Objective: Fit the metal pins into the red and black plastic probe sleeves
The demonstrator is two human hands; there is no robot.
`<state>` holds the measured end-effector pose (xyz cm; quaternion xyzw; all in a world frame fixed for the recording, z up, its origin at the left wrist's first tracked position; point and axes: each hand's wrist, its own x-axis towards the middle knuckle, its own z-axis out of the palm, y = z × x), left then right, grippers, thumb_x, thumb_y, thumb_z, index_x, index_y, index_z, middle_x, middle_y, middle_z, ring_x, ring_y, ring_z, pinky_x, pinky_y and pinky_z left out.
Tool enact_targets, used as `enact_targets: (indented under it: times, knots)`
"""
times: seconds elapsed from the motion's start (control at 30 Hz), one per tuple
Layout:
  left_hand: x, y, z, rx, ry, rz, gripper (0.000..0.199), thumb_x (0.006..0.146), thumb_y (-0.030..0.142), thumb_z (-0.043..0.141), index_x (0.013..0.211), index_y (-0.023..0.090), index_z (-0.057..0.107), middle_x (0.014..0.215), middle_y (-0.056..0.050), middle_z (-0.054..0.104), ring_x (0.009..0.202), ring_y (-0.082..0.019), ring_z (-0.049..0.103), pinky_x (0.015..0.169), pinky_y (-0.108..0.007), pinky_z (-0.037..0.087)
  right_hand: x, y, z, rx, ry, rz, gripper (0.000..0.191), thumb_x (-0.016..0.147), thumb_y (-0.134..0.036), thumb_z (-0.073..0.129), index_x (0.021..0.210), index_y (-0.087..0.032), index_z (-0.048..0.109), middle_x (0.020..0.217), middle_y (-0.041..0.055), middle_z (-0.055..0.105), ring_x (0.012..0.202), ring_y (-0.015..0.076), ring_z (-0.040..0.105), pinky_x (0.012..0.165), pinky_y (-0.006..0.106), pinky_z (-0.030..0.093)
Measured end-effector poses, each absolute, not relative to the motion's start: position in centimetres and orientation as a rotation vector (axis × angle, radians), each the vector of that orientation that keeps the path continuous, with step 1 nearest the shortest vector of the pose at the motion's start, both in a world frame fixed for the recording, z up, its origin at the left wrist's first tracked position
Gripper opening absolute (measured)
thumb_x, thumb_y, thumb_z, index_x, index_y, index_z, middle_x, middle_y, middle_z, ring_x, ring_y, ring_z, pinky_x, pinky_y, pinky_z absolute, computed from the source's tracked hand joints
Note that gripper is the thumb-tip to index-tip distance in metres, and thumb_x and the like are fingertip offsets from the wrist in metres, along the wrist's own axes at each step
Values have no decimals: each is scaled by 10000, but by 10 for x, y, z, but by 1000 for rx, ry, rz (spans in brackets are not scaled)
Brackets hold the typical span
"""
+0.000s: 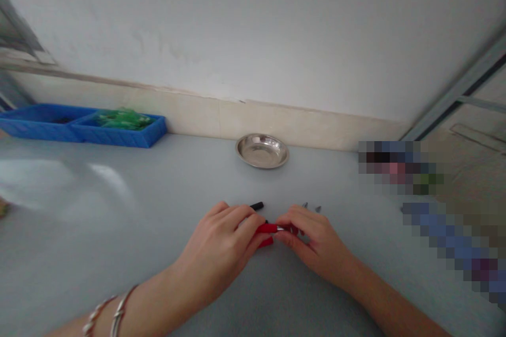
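My left hand [227, 237] is closed around a red pen-like piece [268, 228], which points right. A metallic tip [280, 228] shows at its end, between the two hands. My right hand [310, 234] is closed, its thumb and fingers pinched at that tip; what else they hold is hidden. A second red piece [266, 243] shows just under the first, partly covered by my left hand. Beyond my left fingers a black cylindrical piece [256, 206] is partly visible. Two small dark pointed bits [318, 209] [304, 205] lie beyond my right hand.
A shallow oval metal dish [262, 152] sits near the wall on the grey table [177, 184]. At the back left is a blue divided tray [114, 137] with green material [125, 119] in its right compartment. Blurred, pixelated areas cover the right edge.
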<state>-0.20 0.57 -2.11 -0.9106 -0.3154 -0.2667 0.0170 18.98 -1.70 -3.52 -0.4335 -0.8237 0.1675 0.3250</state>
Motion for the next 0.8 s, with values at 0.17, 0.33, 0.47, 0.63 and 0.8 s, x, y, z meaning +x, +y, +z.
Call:
enact_targets:
  times: [0.17,0.33,0.47,0.63,0.8]
  knots:
    - [-2,3,-21,-2876,-1013,-875,150,876,202,452,832,143,583,834,-51,598,711,-137,579,626,-252,509,190,-16,-35,-1127,-2169,460,230,891,-319,419,820,-160,570,726,30,580,697,115,520,619,226,408]
    - [-2,2,-21,-2837,-1008,-936,151,875,185,434,856,134,575,877,-65,586,694,-131,595,606,-244,541,189,-17,-34,-1132,-2156,468,241,890,-328,421,816,-157,574,713,31,578,683,116,517,609,227,400]
    - [-2,2,-22,-2829,-1013,-944,123,867,178,450,868,135,565,884,-62,581,682,-130,601,605,-250,548,189,-18,-35,-1141,-2169,472,213,871,-327,460,860,-152,580,717,29,573,675,117,508,605,228,390]
    - [-1,2,-20,-2823,-990,-954,161,885,183,410,863,136,562,885,-65,584,677,-126,601,602,-243,544,190,-17,-34,-1115,-2195,451,232,894,-299,416,792,-148,560,701,25,548,661,113,482,592,225,365]
    - [-2,1,-19,-2811,-958,-991,211,904,208,372,844,135,560,865,-64,585,659,-129,598,577,-248,539,190,-17,-32,-1168,-2199,480,315,907,-364,361,753,-159,542,704,24,540,679,118,484,611,235,372]
